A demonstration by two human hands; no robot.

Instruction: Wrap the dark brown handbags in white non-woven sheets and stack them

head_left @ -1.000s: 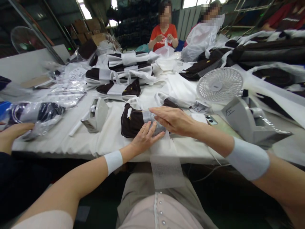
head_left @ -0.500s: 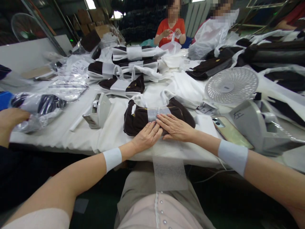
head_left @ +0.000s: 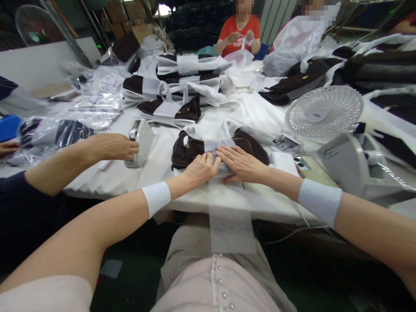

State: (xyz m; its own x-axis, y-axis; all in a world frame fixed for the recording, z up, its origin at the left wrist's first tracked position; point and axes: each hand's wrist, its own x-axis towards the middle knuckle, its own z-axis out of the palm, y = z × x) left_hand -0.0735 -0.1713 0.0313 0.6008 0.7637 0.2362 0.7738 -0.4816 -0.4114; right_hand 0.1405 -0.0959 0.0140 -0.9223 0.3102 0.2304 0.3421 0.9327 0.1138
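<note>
A dark brown zippered bag [head_left: 188, 152] lies in front of me on the table, its middle wrapped by a white foam strip [head_left: 231, 229]. The strip's loose end hangs over the table edge toward my lap. My left hand [head_left: 200, 167] has its fingers bent over the foam at the bag's near edge, closed on the strip. Beside it, my right hand [head_left: 242, 164] lies flat with fingers stretched over the wrapped middle, its thumb low at the near edge. The fingertips of both hands almost meet.
A co-worker's hand [head_left: 113, 146] touches a grey tape dispenser [head_left: 143, 141] at left, near a plastic-wrapped bundle [head_left: 55, 132]. Foam-banded bags [head_left: 162, 109] are piled behind. To the right are a white fan [head_left: 325, 110], a phone [head_left: 313, 171] and a larger grey dispenser [head_left: 344, 160].
The co-worker's arm has moved right from the plastic-wrapped bundle to the tape dispenser. My left fingers have bent from lying flat, and the bag's near edge looks raised. My view has shifted slightly.
</note>
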